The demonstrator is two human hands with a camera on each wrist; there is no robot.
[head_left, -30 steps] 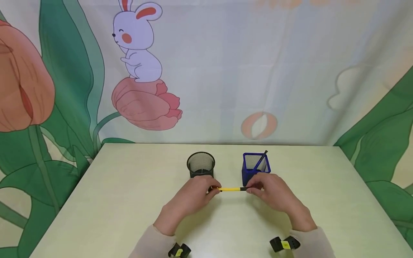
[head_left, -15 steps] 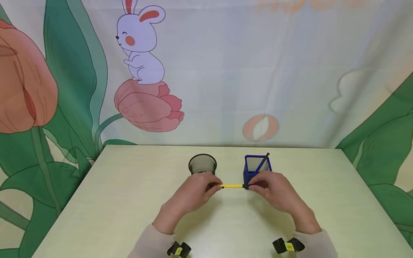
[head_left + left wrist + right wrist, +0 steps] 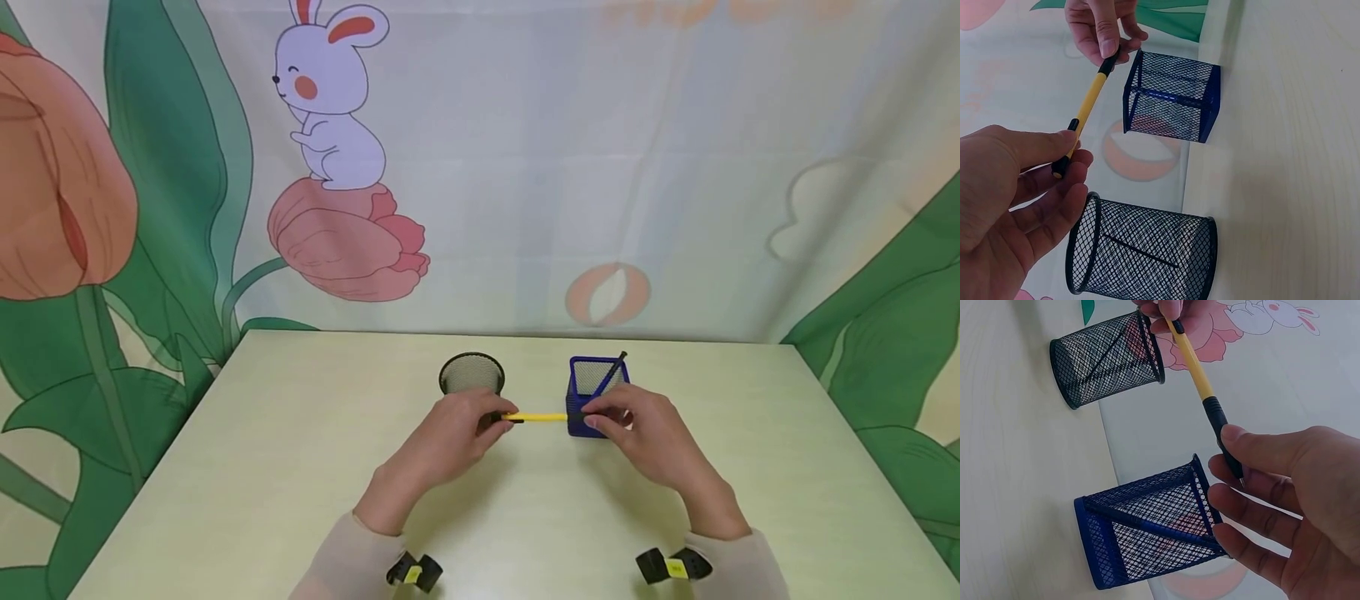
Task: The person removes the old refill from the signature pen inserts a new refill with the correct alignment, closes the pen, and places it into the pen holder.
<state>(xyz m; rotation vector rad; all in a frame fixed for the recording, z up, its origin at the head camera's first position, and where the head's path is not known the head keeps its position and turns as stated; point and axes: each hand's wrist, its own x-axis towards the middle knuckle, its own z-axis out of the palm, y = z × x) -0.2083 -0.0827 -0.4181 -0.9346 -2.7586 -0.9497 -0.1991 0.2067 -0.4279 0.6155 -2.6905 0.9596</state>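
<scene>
Pen (image 3: 542, 417) held above bench (image 3: 315, 400), in front of black cup (image 3: 471, 372) and blue cup (image 3: 587, 429), in neither. Left hand (image 3: 459, 437) grip pinches clip end; right hand (image 3: 654, 435) grip pinches nib end. Step seemingly two-handed holding; next move likely calls for steady pinch. Versus half-second earlier, pen sits higher against blue cup.

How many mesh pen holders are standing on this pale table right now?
2: the round black mesh holder, partly behind the left hand in the head view, and the square blue mesh holder, partly behind the right hand. No others seem hidden.
</scene>
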